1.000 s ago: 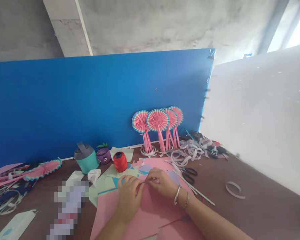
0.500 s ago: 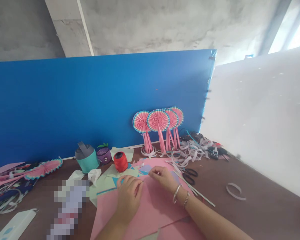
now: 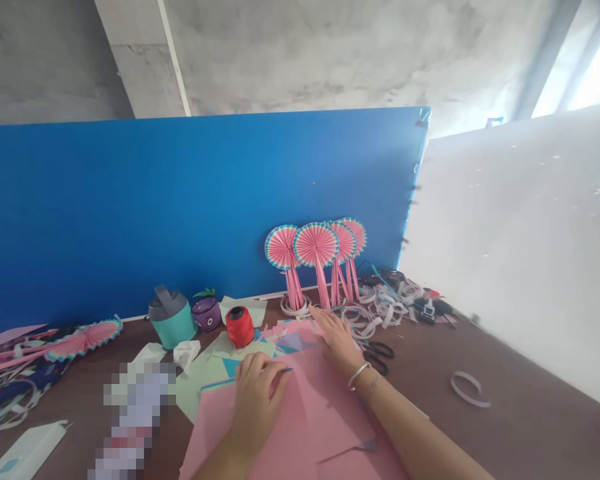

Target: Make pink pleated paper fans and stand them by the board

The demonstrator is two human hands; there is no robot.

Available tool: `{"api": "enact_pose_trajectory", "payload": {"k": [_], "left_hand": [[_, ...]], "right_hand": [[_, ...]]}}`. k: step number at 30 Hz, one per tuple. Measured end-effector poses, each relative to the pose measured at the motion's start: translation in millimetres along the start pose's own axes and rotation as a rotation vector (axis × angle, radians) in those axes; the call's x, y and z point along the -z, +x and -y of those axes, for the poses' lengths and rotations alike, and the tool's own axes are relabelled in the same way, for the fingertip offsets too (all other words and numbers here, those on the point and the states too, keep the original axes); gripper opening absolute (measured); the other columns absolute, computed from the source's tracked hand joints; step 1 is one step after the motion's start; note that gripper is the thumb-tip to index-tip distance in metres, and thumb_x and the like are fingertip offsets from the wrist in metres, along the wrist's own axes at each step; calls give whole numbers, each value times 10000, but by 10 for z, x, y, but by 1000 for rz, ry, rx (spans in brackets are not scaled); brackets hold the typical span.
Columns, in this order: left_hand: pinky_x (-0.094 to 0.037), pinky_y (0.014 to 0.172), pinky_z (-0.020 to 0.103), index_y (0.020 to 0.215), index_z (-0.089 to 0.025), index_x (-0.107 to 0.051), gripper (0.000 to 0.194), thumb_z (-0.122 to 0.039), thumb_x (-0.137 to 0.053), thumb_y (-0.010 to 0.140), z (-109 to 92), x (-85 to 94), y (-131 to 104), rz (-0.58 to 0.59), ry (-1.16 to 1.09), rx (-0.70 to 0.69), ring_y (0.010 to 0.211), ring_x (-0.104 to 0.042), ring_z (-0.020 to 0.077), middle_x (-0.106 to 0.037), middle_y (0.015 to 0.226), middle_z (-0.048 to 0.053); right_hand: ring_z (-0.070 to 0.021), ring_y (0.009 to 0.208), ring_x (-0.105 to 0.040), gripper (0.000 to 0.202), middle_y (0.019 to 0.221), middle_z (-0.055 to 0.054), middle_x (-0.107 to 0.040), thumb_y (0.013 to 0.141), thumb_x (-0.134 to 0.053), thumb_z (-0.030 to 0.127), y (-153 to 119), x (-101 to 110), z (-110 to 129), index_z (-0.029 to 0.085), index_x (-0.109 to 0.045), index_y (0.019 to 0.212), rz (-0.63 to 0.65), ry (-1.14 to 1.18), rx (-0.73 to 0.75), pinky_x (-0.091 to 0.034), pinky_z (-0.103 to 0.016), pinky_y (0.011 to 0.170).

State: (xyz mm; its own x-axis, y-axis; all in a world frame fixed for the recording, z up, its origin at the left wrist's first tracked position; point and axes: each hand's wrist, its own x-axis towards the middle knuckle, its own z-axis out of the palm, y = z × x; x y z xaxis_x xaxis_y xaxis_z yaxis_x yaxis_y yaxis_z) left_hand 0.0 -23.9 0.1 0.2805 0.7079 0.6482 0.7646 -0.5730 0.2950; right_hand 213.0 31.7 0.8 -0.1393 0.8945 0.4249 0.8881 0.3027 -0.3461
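Observation:
My left hand (image 3: 260, 393) is closed, thumb and fingers pinched at the blue-trimmed top edge of a pink paper sheet (image 3: 325, 400). A bit of the blue edge pokes out past the fingertips. Further right, my right hand (image 3: 339, 340) is stretched forward with its fingers extended, over the far part of the pink paper near the paper scraps (image 3: 291, 341). It wears bracelets, and nothing shows in it. Black-handled scissors (image 3: 380, 353) lie just to its right, partly hidden by the hand and wrist.
Several pleated pink paper fans (image 3: 316, 245) stand against the blue partition (image 3: 180, 193). Curled white strips (image 3: 375, 310) heap at the back right. A red thread spool (image 3: 240, 327), a purple cup (image 3: 207, 313) and a teal bottle (image 3: 173, 320) line the back. Another fan (image 3: 85, 340) lies left.
My right hand has moved forward and its bent fingers have straightened out. My left hand keeps its pinch at almost the same place, and the pink paper has shifted slightly.

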Motion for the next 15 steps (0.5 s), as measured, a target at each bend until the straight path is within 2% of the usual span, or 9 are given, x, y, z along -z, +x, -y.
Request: {"api": "enact_pose_trajectory", "payload": {"k": [1, 3, 5, 7, 9, 10, 12, 15], "left_hand": [[-382, 733, 346, 858, -241, -657, 154, -285, -515, 898, 6, -1, 1, 5, -4, -4, 779, -534, 196, -572, 770, 18], [-375, 732, 348, 849, -239, -648, 162, -290, -505, 905, 15, 1, 5, 15, -11, -12, 751, -536, 191, -582, 739, 10], [-371, 730, 350, 841, -238, -644, 168, -294, -500, 909, 19, 2, 8, 15, -6, -11, 738, -537, 191, -591, 727, 9], [-368, 724, 348, 842, -238, -644, 169, -297, -501, 908, 20, -2, 8, 6, 5, -8, 740, -538, 193, -593, 723, 10], [-367, 719, 344, 844, -238, -647, 175, -303, -497, 909, 20, -11, 6, 5, 11, -11, 746, -539, 193, -594, 726, 13], [-368, 716, 343, 839, -239, -649, 183, -306, -494, 911, 20, -16, 5, 5, 12, -12, 746, -539, 192, -593, 726, 15], [-372, 711, 342, 829, -243, -657, 190, -320, -502, 907, 17, -23, 6, -1, 13, -7, 751, -542, 193, -594, 733, 18], [-387, 713, 344, 803, -253, -676, 178, -347, -546, 881, 10, -13, 20, -27, 6, 28, 775, -553, 202, -593, 757, 23]], "right_hand": [[-250, 1227, -417, 672, 1350, -105, -521, 785, -448, 56, -4, -3, -2, 213, -345, 1431, 49, -18, -4, -301, -413, 963], [-265, 1210, -437, 678, 1337, -124, -528, 765, -462, 51, -16, 22, 19, 189, -363, 1421, 110, -28, -36, -322, -419, 958], [-269, 1141, -490, 508, 1236, -126, -597, 802, -492, 124, -37, 80, 86, 176, -516, 1307, 80, 57, -63, -352, -406, 938], [-241, 1034, -549, 295, 1093, -96, -662, 832, -529, 235, -69, 141, 196, 182, -661, 1090, 66, 264, -53, -397, -351, 884], [-187, 836, -592, 184, 913, -39, -697, 805, -570, 269, -115, 174, 322, 205, -709, 907, 230, 504, -17, -438, -278, 741], [-167, 740, -581, 137, 824, -15, -695, 760, -613, 256, -139, 177, 379, 205, -714, 837, 339, 570, 7, -430, -256, 662], [-137, 625, -531, 104, 652, 13, -645, 733, -595, 188, -179, 161, 462, 184, -690, 690, 440, 597, 28, -385, -234, 572], [-127, 594, -515, 152, 619, 12, -621, 727, -538, 125, -200, 136, 495, 169, -670, 667, 419, 576, 13, -369, -227, 546]]}}
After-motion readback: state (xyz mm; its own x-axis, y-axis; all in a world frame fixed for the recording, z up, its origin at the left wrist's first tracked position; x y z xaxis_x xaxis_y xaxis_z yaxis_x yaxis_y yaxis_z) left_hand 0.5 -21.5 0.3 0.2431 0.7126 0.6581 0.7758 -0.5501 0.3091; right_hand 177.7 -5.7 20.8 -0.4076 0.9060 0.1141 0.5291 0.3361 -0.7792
